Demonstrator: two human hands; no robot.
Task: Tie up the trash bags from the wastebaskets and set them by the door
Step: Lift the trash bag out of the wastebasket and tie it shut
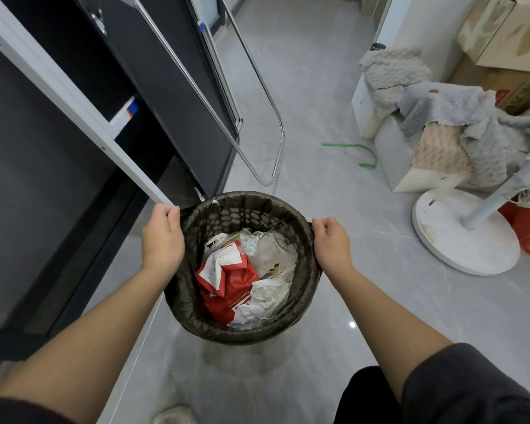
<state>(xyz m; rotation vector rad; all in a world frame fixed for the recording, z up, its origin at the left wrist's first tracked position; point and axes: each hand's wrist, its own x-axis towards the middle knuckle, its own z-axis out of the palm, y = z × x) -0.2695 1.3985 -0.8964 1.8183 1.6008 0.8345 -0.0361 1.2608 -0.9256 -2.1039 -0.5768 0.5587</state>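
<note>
Bright, even light; floor (334, 301) glare spot; wide-angle bending at edges.

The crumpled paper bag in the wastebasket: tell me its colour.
Red with white, clearest in the head view: paper bag.

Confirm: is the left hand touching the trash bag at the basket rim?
Touching. The head view shows the left hand closed on the black trash bag edge at the wastebasket's left rim, no gap visible.

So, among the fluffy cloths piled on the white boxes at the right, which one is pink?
The pale pink knitted cloth, hanging down the front of the nearest white box. The other fluffy cloths around it are grey or off-white.
</note>
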